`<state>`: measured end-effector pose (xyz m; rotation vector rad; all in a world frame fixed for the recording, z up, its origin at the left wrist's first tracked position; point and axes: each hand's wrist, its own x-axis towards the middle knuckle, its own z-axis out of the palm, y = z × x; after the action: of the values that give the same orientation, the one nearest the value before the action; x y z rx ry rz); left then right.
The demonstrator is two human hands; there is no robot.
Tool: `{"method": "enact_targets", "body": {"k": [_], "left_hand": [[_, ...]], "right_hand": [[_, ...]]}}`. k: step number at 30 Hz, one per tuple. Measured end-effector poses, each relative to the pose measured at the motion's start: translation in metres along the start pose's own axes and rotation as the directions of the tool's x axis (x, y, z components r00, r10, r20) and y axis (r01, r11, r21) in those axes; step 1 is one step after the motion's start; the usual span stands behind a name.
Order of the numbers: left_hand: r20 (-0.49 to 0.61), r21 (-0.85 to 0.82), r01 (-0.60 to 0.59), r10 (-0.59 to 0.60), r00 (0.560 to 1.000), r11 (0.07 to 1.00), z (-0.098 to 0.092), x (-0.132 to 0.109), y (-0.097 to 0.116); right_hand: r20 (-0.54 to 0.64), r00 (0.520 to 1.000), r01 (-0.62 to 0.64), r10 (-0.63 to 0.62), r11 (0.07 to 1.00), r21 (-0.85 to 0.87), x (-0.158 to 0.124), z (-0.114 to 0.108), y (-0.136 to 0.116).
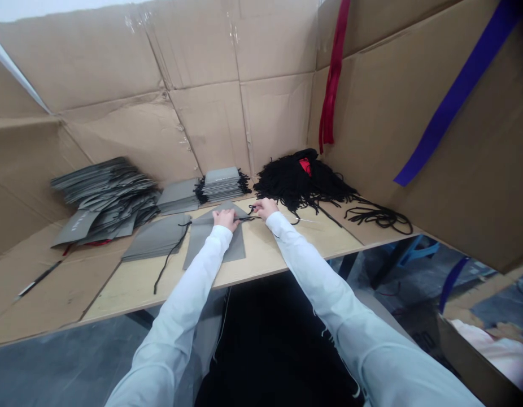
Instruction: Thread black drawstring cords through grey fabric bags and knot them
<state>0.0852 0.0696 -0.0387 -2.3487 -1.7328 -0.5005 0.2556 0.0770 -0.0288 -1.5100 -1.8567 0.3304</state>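
Observation:
A flat grey paper bag point(217, 240) lies on the wooden table point(282, 249) in front of me. My left hand point(226, 218) rests closed on the bag's top edge, pinching it. My right hand point(265, 208) is closed on a black cord point(249, 217) just right of the bag's top. A second black cord point(168, 257) trails from the bag toward the table's front edge. White sleeves cover both of my arms.
A heap of black cords point(301, 181) with something red in it lies at the back right. Stacks of grey bags sit at the back left point(107, 195) and back middle point(221, 183). Cardboard walls surround the table. A red ribbon point(331, 85) and a blue ribbon point(452, 96) hang there.

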Motion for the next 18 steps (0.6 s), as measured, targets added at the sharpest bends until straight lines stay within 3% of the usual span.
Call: {"method": "enact_targets", "body": {"k": [12,18], "left_hand": [[0.083,0.002,0.030,-0.030,0.996,1.000,-0.009,0.004,-0.005],[-0.012,-0.302,0.019,-0.024,1.000,0.953,-0.023,0.008,-0.014]], "right_hand": [[0.012,1.000,0.023,-0.024,1.000,0.019,-0.003,0.001,-0.006],[-0.156,0.978,0.157,-0.137,0.980,0.120,-0.006,0.003,-0.009]]}}
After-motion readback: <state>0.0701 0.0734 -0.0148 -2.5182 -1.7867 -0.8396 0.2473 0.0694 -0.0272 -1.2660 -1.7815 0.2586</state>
